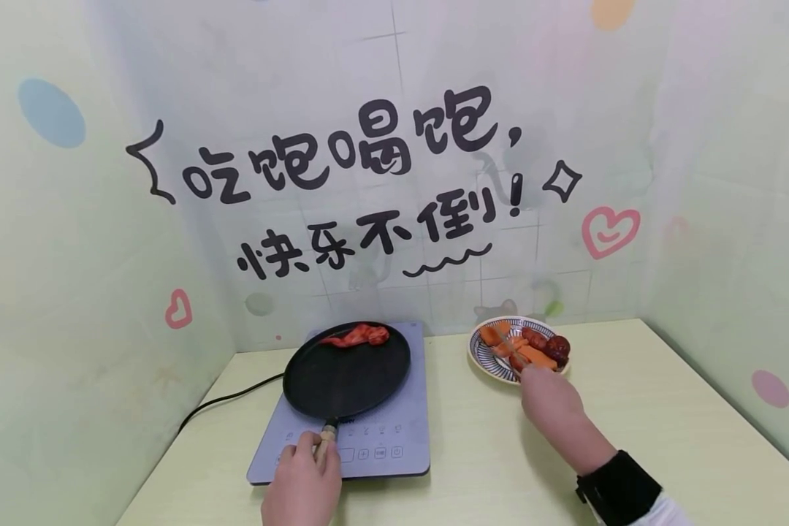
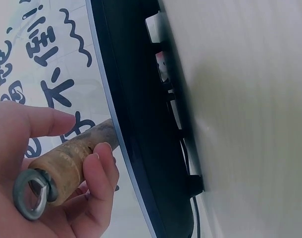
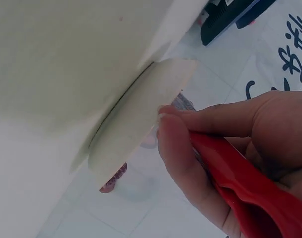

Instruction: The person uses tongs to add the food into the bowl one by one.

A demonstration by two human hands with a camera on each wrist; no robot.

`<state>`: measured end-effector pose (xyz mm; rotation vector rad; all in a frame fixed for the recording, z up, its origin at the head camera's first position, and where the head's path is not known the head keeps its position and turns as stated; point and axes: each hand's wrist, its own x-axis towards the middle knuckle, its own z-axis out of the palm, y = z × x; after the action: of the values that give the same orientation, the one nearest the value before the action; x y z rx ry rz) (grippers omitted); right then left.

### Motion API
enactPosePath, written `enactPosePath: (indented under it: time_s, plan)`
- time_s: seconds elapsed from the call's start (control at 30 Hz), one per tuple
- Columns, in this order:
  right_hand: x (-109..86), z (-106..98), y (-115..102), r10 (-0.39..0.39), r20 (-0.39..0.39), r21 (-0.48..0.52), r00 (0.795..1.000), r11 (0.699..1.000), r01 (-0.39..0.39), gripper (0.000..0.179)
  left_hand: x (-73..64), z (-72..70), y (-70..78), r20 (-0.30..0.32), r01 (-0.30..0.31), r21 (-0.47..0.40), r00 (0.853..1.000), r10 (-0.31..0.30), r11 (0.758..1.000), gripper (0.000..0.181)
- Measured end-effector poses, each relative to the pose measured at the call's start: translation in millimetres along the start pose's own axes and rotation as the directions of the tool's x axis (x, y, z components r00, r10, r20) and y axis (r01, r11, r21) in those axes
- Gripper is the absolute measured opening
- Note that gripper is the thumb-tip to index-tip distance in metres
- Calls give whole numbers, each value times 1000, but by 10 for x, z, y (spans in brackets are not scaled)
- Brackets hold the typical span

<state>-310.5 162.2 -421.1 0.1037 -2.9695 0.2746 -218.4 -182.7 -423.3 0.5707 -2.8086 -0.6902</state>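
Observation:
My left hand (image 1: pixel 305 478) grips the wooden handle (image 2: pixel 67 163) of a black frying pan (image 1: pixel 348 376), fingers curled round it; a metal ring (image 2: pixel 29 194) hangs at its end. A red piece of meat-like food (image 1: pixel 361 335) lies at the pan's far edge. My right hand (image 1: pixel 555 405) holds red-handled tongs (image 3: pixel 250 186), thumb and finger pinching near their metal part. It is at the front edge of a patterned plate (image 1: pixel 483 358), the tongs reaching over orange carrot-like slices (image 1: pixel 535 357) and dark red round pieces (image 1: pixel 557 347). The tongs' tips are hard to make out.
The pan stands on a grey-blue induction cooker (image 1: pixel 416 409) with touch buttons. A black cable (image 1: pixel 237 394) runs off to its left. The pale table (image 1: pixel 460 453) meets printed walls at the back and both sides.

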Motion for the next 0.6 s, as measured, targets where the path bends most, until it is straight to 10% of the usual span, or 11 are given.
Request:
enactPosePath:
  time_s: [0.33, 0.6]
  plan:
    - [28, -297, 188, 20, 110, 147, 994, 989, -36, 12, -12, -19, 8, -14, -21, -14, 1000, 21, 1000, 38]
    - [25, -500, 392, 107, 302, 293, 947, 935, -199, 23, -22, 1, 10, -8, -13, -7, 1000, 13, 1000, 37]
